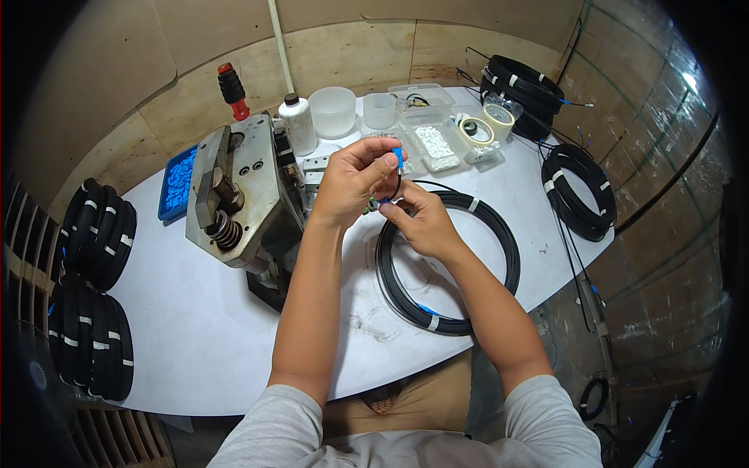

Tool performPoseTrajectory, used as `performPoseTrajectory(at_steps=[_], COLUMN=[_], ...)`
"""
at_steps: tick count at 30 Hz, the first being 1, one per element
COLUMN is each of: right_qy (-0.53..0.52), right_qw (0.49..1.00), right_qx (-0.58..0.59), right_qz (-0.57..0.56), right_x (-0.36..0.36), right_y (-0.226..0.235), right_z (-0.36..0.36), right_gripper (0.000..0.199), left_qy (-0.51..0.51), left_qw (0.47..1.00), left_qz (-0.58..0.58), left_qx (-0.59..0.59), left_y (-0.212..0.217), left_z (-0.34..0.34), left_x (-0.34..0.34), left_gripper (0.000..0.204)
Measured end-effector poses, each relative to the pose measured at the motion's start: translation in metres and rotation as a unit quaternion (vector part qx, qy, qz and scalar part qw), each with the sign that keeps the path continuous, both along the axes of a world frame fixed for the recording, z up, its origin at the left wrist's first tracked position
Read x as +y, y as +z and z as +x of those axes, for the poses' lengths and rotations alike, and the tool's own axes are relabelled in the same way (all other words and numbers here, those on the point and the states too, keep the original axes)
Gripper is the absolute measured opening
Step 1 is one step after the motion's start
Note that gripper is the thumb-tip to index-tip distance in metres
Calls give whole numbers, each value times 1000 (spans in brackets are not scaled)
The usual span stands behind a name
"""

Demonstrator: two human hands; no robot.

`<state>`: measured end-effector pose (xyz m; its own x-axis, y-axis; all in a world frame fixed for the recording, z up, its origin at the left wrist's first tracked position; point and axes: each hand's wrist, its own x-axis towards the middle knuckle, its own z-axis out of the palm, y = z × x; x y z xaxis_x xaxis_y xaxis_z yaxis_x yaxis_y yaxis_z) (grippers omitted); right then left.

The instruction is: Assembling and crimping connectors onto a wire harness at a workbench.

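Note:
My left hand (353, 181) is raised over the table and pinches a small blue cable connector (399, 157) between thumb and fingers. A short bend of black cable (399, 186) runs down from it to my right hand (421, 222). The fingers of that hand are closed on the cable, where a bit of blue shows at the fingertips. Below my right hand lies a large coil of black cable (512, 261), bound with white ties. Another blue piece (428, 310) sits on the coil's near side. The fingers partly hide what they grip.
A metal press (250, 183) stands left of my hands, beside a tray of blue parts (179, 184). Behind are a white bottle (296, 125), plastic tubs (332, 111), a box of white pieces (434, 144) and tape rolls (477, 132). Black coils (97, 234) stand left and more coils (579, 191) right.

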<state>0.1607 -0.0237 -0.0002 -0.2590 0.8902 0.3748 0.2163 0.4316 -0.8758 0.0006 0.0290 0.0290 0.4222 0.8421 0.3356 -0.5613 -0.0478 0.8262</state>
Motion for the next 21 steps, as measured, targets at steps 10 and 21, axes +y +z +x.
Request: performPoseTrajectory(at_steps=[10,21], right_qy=[56,39], right_qw=[991,980], right_qx=[81,165], right_qz=[-94,-101], right_x=[1,5], right_y=[-2,-4], right_z=[4,7], right_gripper=[24,30], left_qy=[30,24], left_qw=[998,999], left_qz=[-8,-2], left_qx=[53,38], left_y=[-1,-15], left_z=[-1,-1], left_x=[0,9], left_gripper=[26,25])
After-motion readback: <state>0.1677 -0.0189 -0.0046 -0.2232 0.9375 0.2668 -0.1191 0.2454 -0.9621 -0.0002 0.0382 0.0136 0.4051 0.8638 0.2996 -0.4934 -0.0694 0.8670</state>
